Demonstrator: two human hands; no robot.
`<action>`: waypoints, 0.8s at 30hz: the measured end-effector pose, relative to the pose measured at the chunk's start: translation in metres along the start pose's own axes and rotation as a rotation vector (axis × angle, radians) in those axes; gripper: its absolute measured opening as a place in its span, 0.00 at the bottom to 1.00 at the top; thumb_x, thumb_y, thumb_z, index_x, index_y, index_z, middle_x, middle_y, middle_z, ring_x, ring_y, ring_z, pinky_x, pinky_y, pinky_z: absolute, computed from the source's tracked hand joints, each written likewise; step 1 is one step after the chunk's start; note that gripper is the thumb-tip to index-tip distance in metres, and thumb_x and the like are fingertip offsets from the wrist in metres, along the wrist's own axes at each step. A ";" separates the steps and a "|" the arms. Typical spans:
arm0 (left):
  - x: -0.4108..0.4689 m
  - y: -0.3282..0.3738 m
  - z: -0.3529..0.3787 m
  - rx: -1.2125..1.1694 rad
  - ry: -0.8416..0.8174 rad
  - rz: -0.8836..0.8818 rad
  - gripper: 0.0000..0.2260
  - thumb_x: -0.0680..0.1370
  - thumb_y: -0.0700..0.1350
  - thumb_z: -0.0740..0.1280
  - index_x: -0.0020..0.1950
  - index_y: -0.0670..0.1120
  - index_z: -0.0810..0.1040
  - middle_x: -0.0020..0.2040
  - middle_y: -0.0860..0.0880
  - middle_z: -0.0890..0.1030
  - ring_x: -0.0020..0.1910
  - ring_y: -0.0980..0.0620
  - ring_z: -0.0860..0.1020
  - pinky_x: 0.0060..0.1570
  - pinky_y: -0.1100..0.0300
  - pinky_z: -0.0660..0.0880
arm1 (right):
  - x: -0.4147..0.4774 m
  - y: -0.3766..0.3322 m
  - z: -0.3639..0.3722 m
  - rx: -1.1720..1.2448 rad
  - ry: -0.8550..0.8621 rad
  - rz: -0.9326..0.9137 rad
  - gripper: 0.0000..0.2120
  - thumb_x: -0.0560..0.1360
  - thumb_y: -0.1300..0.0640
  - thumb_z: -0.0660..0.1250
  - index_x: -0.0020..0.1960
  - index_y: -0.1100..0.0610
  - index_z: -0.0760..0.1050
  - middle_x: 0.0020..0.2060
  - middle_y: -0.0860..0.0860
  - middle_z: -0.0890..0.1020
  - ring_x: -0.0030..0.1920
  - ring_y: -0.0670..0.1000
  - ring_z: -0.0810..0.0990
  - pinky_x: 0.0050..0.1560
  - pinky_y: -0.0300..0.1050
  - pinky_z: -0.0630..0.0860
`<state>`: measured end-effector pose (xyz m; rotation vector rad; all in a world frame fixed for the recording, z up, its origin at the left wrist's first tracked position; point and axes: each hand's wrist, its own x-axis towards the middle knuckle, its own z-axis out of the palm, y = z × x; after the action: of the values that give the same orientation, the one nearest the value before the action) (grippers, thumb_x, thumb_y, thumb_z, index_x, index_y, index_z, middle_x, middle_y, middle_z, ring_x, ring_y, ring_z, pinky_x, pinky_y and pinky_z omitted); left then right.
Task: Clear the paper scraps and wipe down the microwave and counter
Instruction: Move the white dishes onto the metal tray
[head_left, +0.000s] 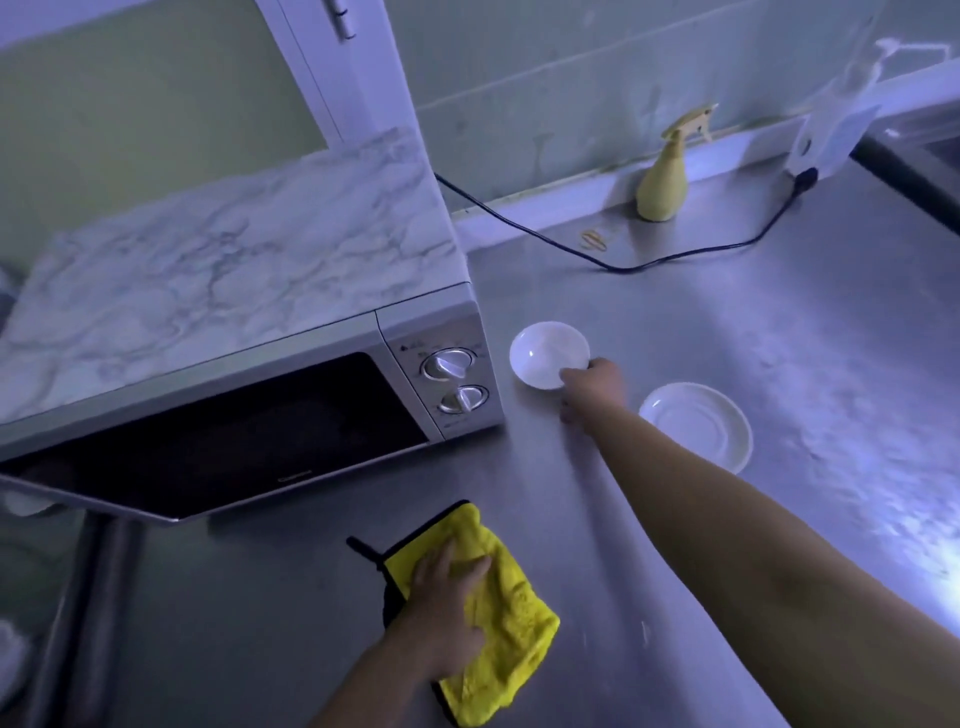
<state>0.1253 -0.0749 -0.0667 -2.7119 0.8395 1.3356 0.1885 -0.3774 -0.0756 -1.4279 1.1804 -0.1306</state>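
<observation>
A silver microwave (291, 415) with a marbled top and two dials sits at the left of the steel counter (727, 338). My left hand (447, 618) lies flat, fingers spread, pressing a yellow cloth (514, 644) onto the counter in front of the microwave. My right hand (592, 389) reaches forward and grips the near rim of a small white bowl (545, 356) just right of the microwave. A white saucer (701, 426) rests to the right of that arm. No paper scraps are clearly visible.
A yellow spray bottle (667, 176) stands at the back wall. A black power cord (649, 260) runs across the counter to a wall socket (808, 174). Rubber bands (595, 240) lie near the bottle. A sink edge (914, 171) is at far right.
</observation>
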 end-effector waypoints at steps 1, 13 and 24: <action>0.000 -0.001 0.000 -0.001 0.001 0.009 0.37 0.75 0.47 0.64 0.80 0.60 0.50 0.80 0.47 0.38 0.79 0.41 0.40 0.76 0.52 0.47 | 0.004 0.000 0.005 0.040 0.007 0.009 0.14 0.70 0.63 0.64 0.54 0.64 0.76 0.45 0.64 0.82 0.42 0.66 0.84 0.39 0.66 0.82; 0.002 -0.002 0.008 -0.203 0.080 -0.017 0.35 0.74 0.44 0.63 0.79 0.63 0.56 0.80 0.57 0.37 0.79 0.47 0.39 0.76 0.54 0.52 | -0.005 0.030 -0.120 -0.211 0.326 -0.200 0.07 0.71 0.59 0.65 0.37 0.56 0.80 0.34 0.58 0.80 0.37 0.58 0.77 0.37 0.47 0.70; -0.002 0.002 0.011 -0.195 0.111 -0.023 0.35 0.74 0.44 0.64 0.79 0.61 0.56 0.80 0.56 0.38 0.79 0.47 0.41 0.77 0.54 0.51 | 0.009 0.038 -0.165 -0.378 0.160 -0.013 0.11 0.73 0.62 0.71 0.55 0.63 0.83 0.46 0.58 0.81 0.47 0.58 0.78 0.49 0.50 0.76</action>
<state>0.1150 -0.0732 -0.0714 -2.9579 0.7168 1.3396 0.0593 -0.4868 -0.0654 -1.7810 1.3785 -0.0305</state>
